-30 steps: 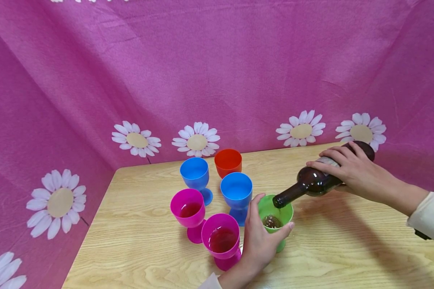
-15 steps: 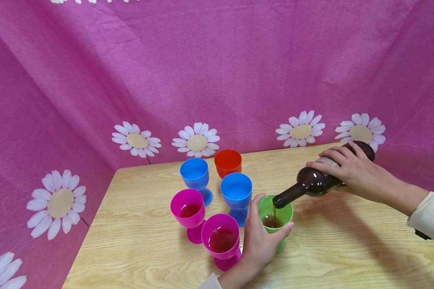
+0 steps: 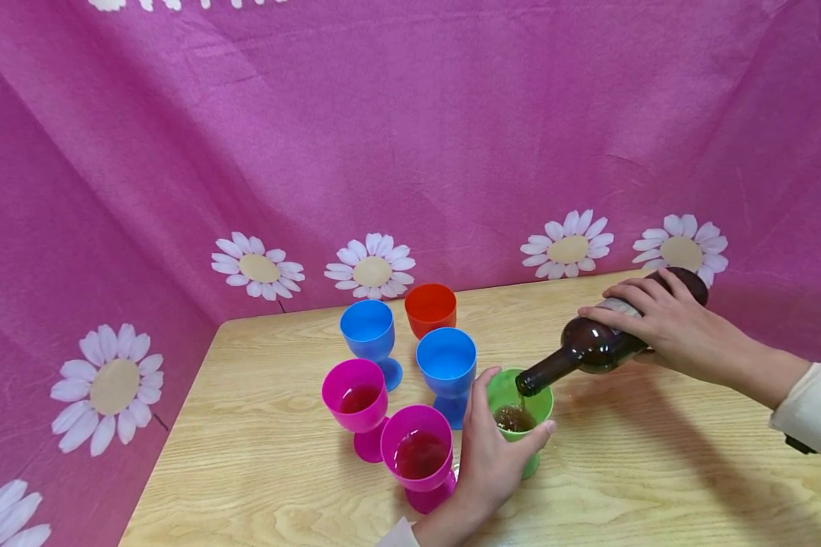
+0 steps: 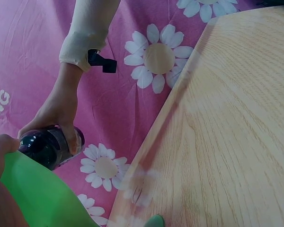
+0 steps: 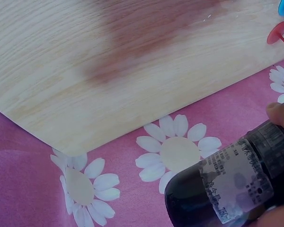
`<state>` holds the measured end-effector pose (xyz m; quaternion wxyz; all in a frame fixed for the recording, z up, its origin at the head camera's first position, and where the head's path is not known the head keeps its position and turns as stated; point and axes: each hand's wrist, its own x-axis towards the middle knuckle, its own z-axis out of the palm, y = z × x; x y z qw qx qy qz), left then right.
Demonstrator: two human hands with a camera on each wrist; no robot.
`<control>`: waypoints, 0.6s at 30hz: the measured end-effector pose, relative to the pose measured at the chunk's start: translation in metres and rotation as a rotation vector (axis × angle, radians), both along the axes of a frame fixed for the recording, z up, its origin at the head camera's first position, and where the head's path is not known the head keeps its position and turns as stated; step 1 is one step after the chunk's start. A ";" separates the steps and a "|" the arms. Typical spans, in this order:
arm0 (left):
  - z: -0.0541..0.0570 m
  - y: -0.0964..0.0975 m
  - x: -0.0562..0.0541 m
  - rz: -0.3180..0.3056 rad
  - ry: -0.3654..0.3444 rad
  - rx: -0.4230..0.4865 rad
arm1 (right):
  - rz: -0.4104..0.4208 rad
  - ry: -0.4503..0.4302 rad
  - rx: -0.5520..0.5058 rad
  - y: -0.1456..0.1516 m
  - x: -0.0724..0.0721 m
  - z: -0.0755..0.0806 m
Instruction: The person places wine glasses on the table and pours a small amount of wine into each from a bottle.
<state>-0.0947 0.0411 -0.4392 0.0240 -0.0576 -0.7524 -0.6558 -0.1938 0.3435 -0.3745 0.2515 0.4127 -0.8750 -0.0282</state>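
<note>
My right hand (image 3: 670,323) grips a dark glass wine bottle (image 3: 598,343), tilted with its neck down to the left. From its mouth, a thin brownish stream falls into a green goblet (image 3: 543,399), where dark liquid with bubbles lies in the bowl. My left hand (image 3: 486,456) holds that goblet, fingers on its far left side and thumb on the near side. In the left wrist view the green bowl (image 4: 38,194) is close, with the bottle (image 4: 52,146) beyond it. The right wrist view shows the bottle's pale printed label (image 5: 236,179).
Left of the green goblet stand two pink goblets (image 3: 417,448) with red liquid, two blue goblets (image 3: 447,361) and an orange-red goblet (image 3: 431,308) at the back. A pink cloth with daisies (image 3: 410,152) hangs behind the wooden table (image 3: 246,441).
A stream now shows clearly between the bottle's mouth and the liquid, and the liquid in the green goblet looks slightly higher. Both hands stay nearly where they were.
</note>
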 end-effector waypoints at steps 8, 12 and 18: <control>0.000 0.000 0.001 0.003 0.004 0.001 | 0.000 0.005 0.007 0.000 0.000 0.001; 0.001 0.000 0.001 0.003 -0.001 -0.005 | 0.000 0.002 0.009 0.000 0.000 0.001; 0.001 0.000 0.001 0.005 0.001 -0.002 | -0.001 0.003 0.008 0.000 0.000 0.000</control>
